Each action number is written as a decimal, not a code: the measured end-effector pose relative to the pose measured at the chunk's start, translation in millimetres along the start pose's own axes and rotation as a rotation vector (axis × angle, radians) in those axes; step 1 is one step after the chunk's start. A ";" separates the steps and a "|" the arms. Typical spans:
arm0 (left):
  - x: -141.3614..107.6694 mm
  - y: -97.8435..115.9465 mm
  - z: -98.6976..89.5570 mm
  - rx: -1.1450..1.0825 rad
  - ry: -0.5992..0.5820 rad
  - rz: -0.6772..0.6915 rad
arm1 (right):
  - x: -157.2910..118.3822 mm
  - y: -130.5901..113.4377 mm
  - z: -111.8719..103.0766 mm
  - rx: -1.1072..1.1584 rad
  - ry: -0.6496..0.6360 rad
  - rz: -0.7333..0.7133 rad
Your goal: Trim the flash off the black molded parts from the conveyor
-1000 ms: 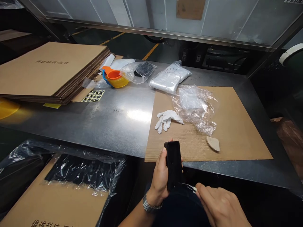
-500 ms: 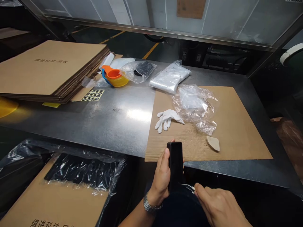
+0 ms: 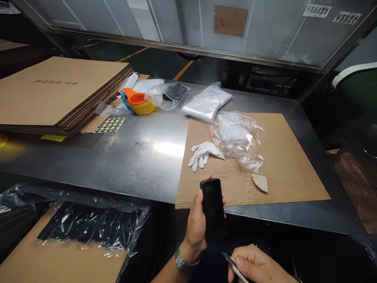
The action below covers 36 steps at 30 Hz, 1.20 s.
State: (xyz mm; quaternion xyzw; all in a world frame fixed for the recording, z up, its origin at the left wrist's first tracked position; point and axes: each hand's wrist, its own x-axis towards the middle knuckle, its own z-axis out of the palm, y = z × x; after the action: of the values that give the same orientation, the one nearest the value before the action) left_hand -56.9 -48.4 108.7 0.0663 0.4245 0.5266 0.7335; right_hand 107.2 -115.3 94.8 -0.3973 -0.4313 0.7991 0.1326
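My left hand (image 3: 196,222) is wrapped round a black rectangular plastic part (image 3: 213,206) with rounded corners, held upright in front of the bench edge. Lower right, my right hand (image 3: 253,263) grips a small craft knife (image 3: 234,266) with a pale handle; its dark blade points up and left, apart from the black part. Beyond my hands a white glove (image 3: 204,154) lies on a flat cardboard sheet (image 3: 291,169). Near the sheet's front edge sits a beige quarter-round pad (image 3: 260,183).
Crumpled clear plastic (image 3: 238,137) and a packet of plastic bags (image 3: 206,103) lie behind the glove. Left are orange and yellow cups (image 3: 141,105), a sticker sheet (image 3: 108,125) and stacked cardboard (image 3: 67,90). Below stands a box with bagged black parts (image 3: 88,222).
My right hand has drawn down and away from the black part, and the knife has turned so its blade shows. The view has shifted slightly to the right and up.
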 end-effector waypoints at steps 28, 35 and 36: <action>-5.5 -24.8 15.4 -0.286 -0.132 -0.576 | 3.8 -59.8 9.5 -1.115 0.466 -0.562; -7.7 -29.2 9.6 -0.232 -0.172 -0.611 | 4.9 -57.9 4.6 -1.081 0.375 -0.457; -7.8 -29.6 9.1 -0.230 -0.167 -0.613 | 5.1 -57.7 5.0 -1.075 0.374 -0.456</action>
State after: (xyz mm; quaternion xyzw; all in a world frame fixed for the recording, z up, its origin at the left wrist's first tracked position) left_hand -30.1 -64.7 102.6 -0.1046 0.3011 0.3188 0.8926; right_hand 92.6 -81.2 139.6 -0.4397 -0.8176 0.3381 0.1545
